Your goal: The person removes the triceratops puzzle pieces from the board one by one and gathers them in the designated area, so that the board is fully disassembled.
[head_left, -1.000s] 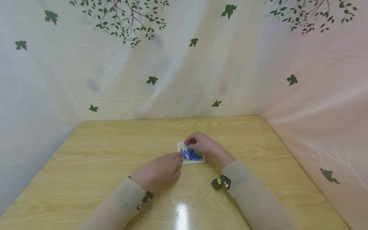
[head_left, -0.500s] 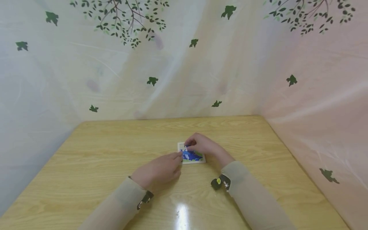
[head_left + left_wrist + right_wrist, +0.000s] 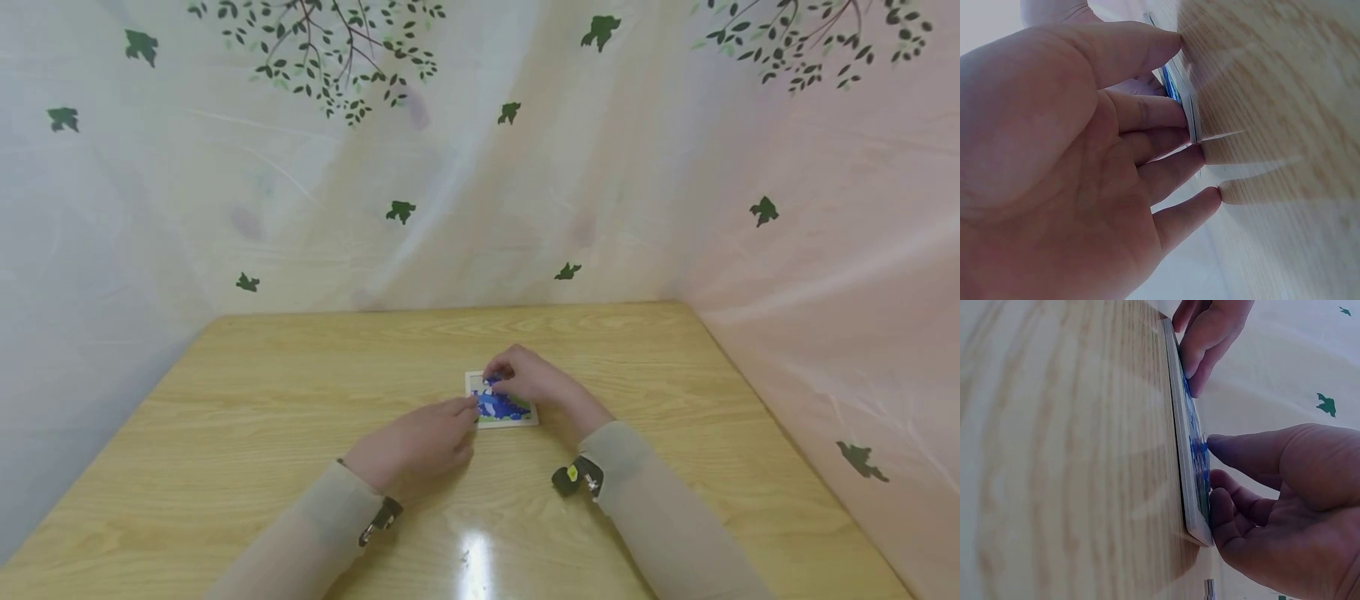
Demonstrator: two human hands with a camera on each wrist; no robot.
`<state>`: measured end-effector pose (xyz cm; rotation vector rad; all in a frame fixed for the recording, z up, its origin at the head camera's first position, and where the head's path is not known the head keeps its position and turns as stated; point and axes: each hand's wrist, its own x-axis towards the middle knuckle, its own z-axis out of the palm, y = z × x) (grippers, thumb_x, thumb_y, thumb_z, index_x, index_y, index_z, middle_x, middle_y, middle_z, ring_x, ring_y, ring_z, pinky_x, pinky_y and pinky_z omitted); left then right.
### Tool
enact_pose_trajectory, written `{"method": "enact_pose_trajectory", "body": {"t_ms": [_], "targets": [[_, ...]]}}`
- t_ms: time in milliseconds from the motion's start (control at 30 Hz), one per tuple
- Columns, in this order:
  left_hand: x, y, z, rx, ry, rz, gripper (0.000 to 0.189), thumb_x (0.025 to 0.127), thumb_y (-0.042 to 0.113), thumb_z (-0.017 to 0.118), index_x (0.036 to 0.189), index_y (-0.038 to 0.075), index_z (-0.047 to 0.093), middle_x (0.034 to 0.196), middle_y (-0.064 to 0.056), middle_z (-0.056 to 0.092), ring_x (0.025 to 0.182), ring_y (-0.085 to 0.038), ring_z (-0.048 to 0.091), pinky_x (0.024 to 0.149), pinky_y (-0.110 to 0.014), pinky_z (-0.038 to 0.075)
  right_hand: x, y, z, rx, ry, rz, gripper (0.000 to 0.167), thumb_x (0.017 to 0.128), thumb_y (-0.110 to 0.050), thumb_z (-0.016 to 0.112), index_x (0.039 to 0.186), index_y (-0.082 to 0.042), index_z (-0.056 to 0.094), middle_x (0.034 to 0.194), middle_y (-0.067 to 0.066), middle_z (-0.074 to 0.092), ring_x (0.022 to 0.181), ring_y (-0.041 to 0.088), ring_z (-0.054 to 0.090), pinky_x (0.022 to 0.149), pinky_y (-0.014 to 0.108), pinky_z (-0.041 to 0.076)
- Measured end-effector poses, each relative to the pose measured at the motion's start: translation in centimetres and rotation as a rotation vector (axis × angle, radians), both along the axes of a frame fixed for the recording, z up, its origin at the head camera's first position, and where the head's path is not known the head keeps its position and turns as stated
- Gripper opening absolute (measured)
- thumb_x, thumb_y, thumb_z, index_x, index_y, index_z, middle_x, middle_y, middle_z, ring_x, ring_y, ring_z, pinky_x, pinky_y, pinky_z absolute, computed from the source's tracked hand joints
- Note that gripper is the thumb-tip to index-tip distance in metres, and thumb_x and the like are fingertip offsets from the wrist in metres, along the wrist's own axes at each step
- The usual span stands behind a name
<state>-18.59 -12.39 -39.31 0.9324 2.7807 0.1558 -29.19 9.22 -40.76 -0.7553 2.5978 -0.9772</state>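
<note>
A small picture puzzle with a pale frame (image 3: 507, 423) and a blue dinosaur-like picture lies flat on the table. The left hand (image 3: 420, 437) rests at its left side; in the left wrist view, this hand's slightly bent fingers (image 3: 1169, 178) touch the frame's edge and the tabletop, the thumb apart from them. Over the puzzle's upper part, the right hand (image 3: 528, 375) pinches a small blue puzzle piece (image 3: 1204, 447) between thumb and fingertips. The piece stands a little above the board in the right wrist view; its outline is mostly hidden by the fingers.
The wooden table (image 3: 300, 367) extends around the puzzle on all sides. A pale curtain (image 3: 450, 208) with printed leaves and birds hangs behind and beside it. Black wrist devices (image 3: 567, 478) sit at both cuffs. A small metallic object (image 3: 1210, 589) shows below the puzzle in the right wrist view.
The right fingertips shift slightly over the puzzle's upper part, and more of the blue piece shows beneath them than one second ago. The left hand stays in place.
</note>
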Motion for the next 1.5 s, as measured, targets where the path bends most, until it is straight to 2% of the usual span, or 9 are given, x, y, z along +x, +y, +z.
{"method": "enact_pose_trajectory", "body": {"t_ms": [167,367,533,633,867,1067,1300,1500], "targets": [[0.0,0.1,0.0,-0.005,-0.001,0.003,0.057,0.116,0.026,0.057,0.163,-0.004,0.047,0.174,-0.018,0.040,0.159,-0.035,0.042,0.132,-0.047,0.036,0.1,0.0,0.0,-0.006,-0.013,-0.024,0.019,0.106,-0.004,0.072,0.124,-0.007,0.078,0.121,0.006,0.072,0.120,0.027,0.066,0.113,0.049,0.056],[-0.1,0.1,0.0,-0.017,0.005,0.008,0.058,0.115,0.027,0.059,0.163,-0.004,0.047,0.174,-0.018,0.041,0.159,-0.035,0.042,0.132,-0.047,0.036,0.2,0.0,-0.1,-0.050,-0.035,-0.072,0.026,0.105,-0.003,0.072,0.131,-0.008,0.072,0.123,0.008,0.068,0.121,0.028,0.063,0.112,0.048,0.055],[-0.1,0.1,0.0,-0.015,0.006,0.005,0.058,0.115,0.027,0.059,0.163,-0.004,0.047,0.173,-0.018,0.042,0.158,-0.035,0.043,0.132,-0.048,0.037,0.2,0.1,0.0,-0.072,-0.038,-0.096,0.026,0.107,-0.001,0.067,0.131,-0.009,0.072,0.127,0.010,0.065,0.125,0.031,0.060,0.116,0.051,0.053],[0.0,0.1,0.1,-0.008,0.001,0.006,0.058,0.115,0.026,0.058,0.163,-0.004,0.047,0.173,-0.018,0.041,0.159,-0.035,0.042,0.132,-0.048,0.036,0.1,0.2,-0.1,-0.075,-0.037,-0.101,0.024,0.108,-0.001,0.064,0.130,-0.008,0.071,0.123,0.010,0.065,0.121,0.029,0.060,0.112,0.049,0.054],[0.1,0.0,0.1,-0.010,-0.022,0.028,0.059,0.116,0.028,0.058,0.166,-0.001,0.045,0.176,-0.014,0.038,0.161,-0.032,0.039,0.133,-0.046,0.034,0.0,0.4,-0.2,-0.098,-0.047,-0.120,0.016,0.109,-0.005,0.067,0.125,-0.008,0.069,0.110,0.007,0.064,0.106,0.025,0.059,0.097,0.041,0.056],[-0.1,0.1,-0.2,-0.025,-0.011,0.018,0.060,0.116,0.030,0.057,0.166,-0.001,0.044,0.176,-0.015,0.037,0.161,-0.033,0.039,0.133,-0.047,0.033,-0.3,0.7,0.0,-0.138,-0.064,-0.151,0.011,0.108,-0.008,0.070,0.119,-0.010,0.068,0.111,0.007,0.067,0.104,0.024,0.063,0.096,0.041,0.059],[-0.3,0.0,-0.7,-0.039,-0.004,0.024,0.061,0.117,0.032,0.056,0.167,0.000,0.044,0.176,-0.014,0.037,0.161,-0.032,0.038,0.133,-0.046,0.033,-0.8,1.9,0.2,-0.149,-0.031,-0.171,0.008,0.108,-0.010,0.070,0.116,-0.009,0.069,0.110,0.007,0.068,0.103,0.024,0.063,0.092,0.038,0.059],[-0.1,0.0,-0.4,-0.026,-0.014,0.040,0.060,0.116,0.032,0.055,0.167,0.001,0.044,0.177,-0.014,0.037,0.162,-0.032,0.038,0.134,-0.047,0.032,-0.8,3.5,0.9,-0.160,-0.011,-0.212,0.006,0.110,-0.013,0.070,0.116,-0.011,0.071,0.112,0.007,0.069,0.106,0.025,0.064,0.094,0.040,0.058]]}}
